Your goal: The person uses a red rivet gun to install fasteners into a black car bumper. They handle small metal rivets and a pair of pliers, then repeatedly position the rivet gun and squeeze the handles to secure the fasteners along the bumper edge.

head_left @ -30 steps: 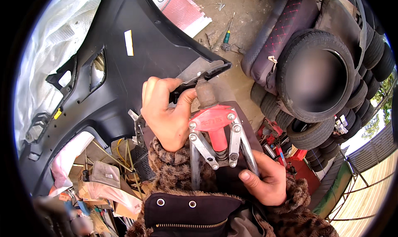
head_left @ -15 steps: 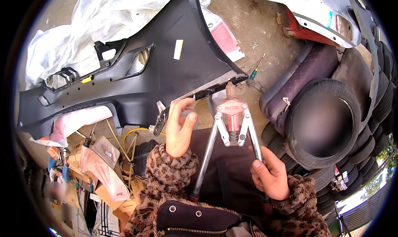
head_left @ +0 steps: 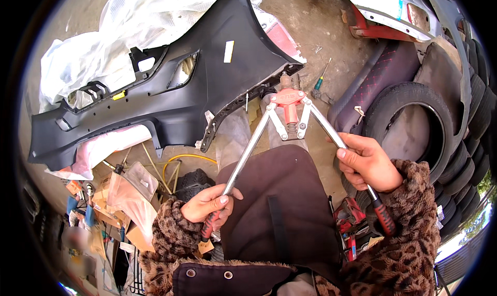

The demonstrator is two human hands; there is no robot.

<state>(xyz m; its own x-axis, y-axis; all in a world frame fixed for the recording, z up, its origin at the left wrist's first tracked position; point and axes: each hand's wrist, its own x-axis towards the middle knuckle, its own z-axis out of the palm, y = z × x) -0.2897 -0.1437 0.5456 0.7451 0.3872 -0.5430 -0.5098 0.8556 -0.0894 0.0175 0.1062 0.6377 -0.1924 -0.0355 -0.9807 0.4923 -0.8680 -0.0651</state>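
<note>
At the frame's upper centre, the red riveter (head_left: 288, 97) seems positioned, nose at the edge of the black bumper (head_left: 215, 84) (contact unclear); its handles (head_left: 247, 153) spread, not yet together; left hand (head_left: 209, 205) and right hand (head_left: 370, 163) each wrapped round one.

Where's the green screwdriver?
In the head view, the green screwdriver lies on the floor, above and right of centre, between the black panel and red-stitched cushion.
</note>
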